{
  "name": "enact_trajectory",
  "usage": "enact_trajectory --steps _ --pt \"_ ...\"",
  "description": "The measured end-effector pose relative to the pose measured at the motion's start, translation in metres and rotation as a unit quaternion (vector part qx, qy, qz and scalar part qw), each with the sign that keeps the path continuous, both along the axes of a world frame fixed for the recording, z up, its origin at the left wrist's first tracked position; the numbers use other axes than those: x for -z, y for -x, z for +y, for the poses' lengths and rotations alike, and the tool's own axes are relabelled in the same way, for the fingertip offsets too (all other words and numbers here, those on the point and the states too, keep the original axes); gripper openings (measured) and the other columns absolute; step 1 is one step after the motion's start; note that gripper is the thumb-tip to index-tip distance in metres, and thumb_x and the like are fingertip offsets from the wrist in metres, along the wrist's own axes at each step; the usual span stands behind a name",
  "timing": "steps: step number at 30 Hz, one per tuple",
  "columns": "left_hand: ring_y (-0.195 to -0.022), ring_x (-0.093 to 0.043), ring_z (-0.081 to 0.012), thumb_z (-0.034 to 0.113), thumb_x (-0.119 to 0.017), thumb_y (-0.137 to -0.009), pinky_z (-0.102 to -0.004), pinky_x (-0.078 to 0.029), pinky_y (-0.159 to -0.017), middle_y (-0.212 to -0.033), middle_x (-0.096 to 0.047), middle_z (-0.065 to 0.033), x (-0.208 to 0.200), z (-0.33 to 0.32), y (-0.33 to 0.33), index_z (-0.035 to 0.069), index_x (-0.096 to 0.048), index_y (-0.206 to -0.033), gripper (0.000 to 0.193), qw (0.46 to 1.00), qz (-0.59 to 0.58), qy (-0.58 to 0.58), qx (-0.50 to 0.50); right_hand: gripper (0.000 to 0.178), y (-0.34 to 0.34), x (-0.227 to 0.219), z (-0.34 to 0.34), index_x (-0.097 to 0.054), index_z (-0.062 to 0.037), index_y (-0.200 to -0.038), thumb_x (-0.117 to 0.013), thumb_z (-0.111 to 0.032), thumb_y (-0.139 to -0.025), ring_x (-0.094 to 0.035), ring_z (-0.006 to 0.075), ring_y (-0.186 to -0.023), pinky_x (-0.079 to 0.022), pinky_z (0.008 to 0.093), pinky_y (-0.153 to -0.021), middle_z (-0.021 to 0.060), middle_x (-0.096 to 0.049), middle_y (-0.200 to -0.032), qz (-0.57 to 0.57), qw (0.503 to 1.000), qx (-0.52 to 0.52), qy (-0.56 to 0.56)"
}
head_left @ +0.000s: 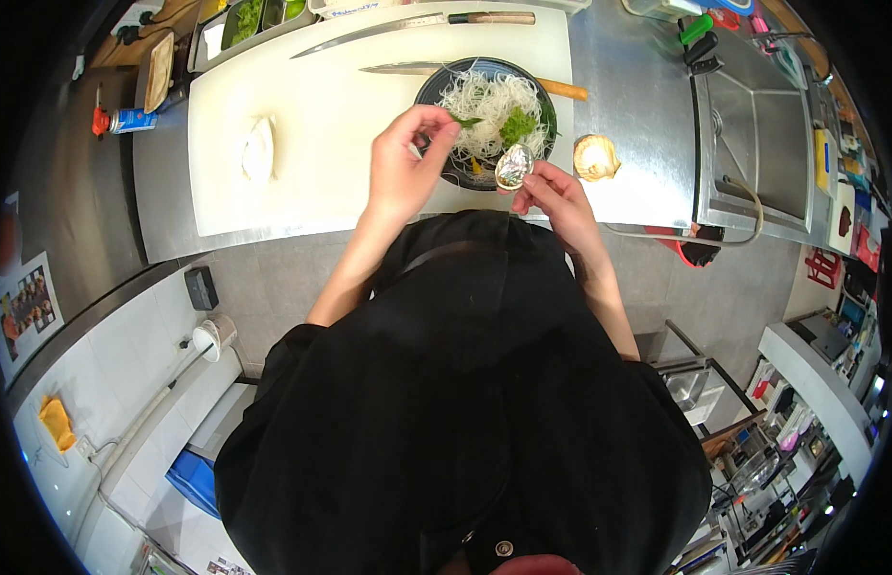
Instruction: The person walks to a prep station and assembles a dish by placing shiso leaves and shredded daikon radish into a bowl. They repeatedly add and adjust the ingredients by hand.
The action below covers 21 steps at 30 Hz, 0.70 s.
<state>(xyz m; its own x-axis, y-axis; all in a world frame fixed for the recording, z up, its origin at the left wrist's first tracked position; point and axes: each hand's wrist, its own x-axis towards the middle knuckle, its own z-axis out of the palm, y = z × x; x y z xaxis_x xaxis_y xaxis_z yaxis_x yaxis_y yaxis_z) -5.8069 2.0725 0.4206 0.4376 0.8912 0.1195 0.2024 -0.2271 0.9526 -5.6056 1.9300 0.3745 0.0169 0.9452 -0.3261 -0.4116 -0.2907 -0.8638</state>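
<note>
A dark round bowl (549, 105) stands on the cutting board with a heap of white shredded strands (473, 96), likely radish. A frilly green leaf (518, 126) rests on the strands' right side. Over the bowl's left side, my left hand (407, 158) is closed in a pinch, a narrow green leaf (471, 122) sticking out from its fingertips. At the near rim, my right hand (556, 195) grips a small oval shell (515, 165) with a shiny, silvery inside. To the right on the counter lies a larger tan, rounded shell (596, 156).
Two long knives lie at the back of the white cutting board (321, 115): one with its blade (369, 34) fully in view, another passing behind the bowl, its wooden handle (564, 89) showing. A whitish piece (259, 149) sits left. A steel sink (757, 134) is right.
</note>
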Motion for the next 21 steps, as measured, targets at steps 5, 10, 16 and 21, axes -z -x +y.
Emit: enact_trajectory --steps 5,10,16,21 --pt "-0.082 -0.063 -0.0053 0.012 -0.071 -0.096 -0.0230 -0.044 -0.070 -0.090 -0.073 0.0008 0.025 0.014 0.025 0.004 -0.070 -0.101 0.010 0.996 0.038 0.075 -0.015 0.020 -0.010 -0.002 -0.005 -0.065 -0.0004 -0.110 -0.058 -0.019 -0.104 -0.063 0.0104 -0.079 -0.050 0.0273 -0.075 0.0080 -0.073 -0.095 0.009 0.999 0.042 0.010" --pt "-0.081 -0.060 -0.0042 0.009 -0.068 -0.098 -0.0222 -0.048 -0.076 -0.088 -0.068 0.0031 0.045 0.014 0.028 0.004 -0.067 -0.104 0.007 0.989 0.061 0.127 0.054 0.019 -0.026 0.007 -0.020 -0.063 -0.0013 -0.107 -0.054 -0.017 -0.106 -0.062 0.0116 -0.080 -0.049 0.0268 -0.077 0.0113 -0.073 -0.101 -0.003 0.997 0.076 0.029" --pt "-0.074 -0.064 -0.0093 0.016 -0.068 -0.097 -0.0255 -0.048 -0.067 -0.084 -0.072 -0.0033 0.033 0.067 -0.028 0.003 -0.069 -0.102 0.014 0.985 0.084 0.062 0.136 0.017 -0.034 0.005 -0.029 -0.061 -0.0030 -0.096 -0.056 -0.017 -0.104 -0.061 0.0117 -0.076 -0.048 0.0256 -0.074 0.0111 -0.072 -0.096 -0.027 0.986 0.156 0.047" --pt "-0.077 -0.063 -0.0077 0.014 -0.068 -0.096 -0.0249 -0.048 -0.071 -0.086 -0.072 -0.0012 0.031 0.190 -0.082 0.003 -0.070 -0.102 0.012 0.987 0.121 -0.047 0.098 0.018 -0.033 0.007 -0.040 -0.065 -0.0031 -0.096 -0.061 -0.020 -0.102 -0.062 0.0100 -0.074 -0.048 0.0260 -0.071 0.0073 -0.073 -0.090 -0.032 0.972 0.226 0.051"
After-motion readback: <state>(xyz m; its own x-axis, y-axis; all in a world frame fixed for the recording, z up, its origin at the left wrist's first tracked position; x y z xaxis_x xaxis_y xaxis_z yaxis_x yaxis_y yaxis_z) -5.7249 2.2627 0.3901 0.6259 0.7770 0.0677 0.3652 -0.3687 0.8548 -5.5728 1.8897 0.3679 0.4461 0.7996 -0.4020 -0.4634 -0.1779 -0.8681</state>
